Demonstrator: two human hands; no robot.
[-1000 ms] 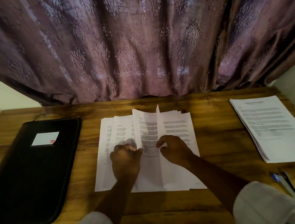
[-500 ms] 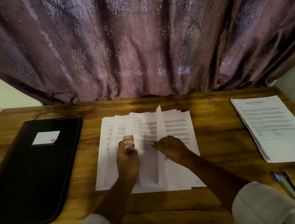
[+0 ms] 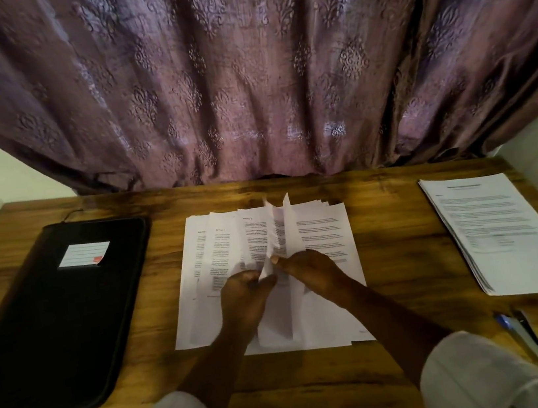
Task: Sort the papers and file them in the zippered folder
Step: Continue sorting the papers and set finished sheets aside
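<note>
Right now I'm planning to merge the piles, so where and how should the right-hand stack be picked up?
The right-hand stack lies flat with its slightly fanned left edge unobstructed, while pens lie just off its near edge. Probably slide fingers under that left edge, coming from the left.

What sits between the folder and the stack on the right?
Head view: the fanned papers, with the left hand and right hand pinching lifted sheets; bare desk either side.

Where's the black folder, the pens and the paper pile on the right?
black folder (image 3: 58, 337): head view, middle of its bare cover.
pens (image 3: 521, 338): head view, middle of one barrel.
right paper pile (image 3: 496, 234): head view, centre of the top sheet.
</note>
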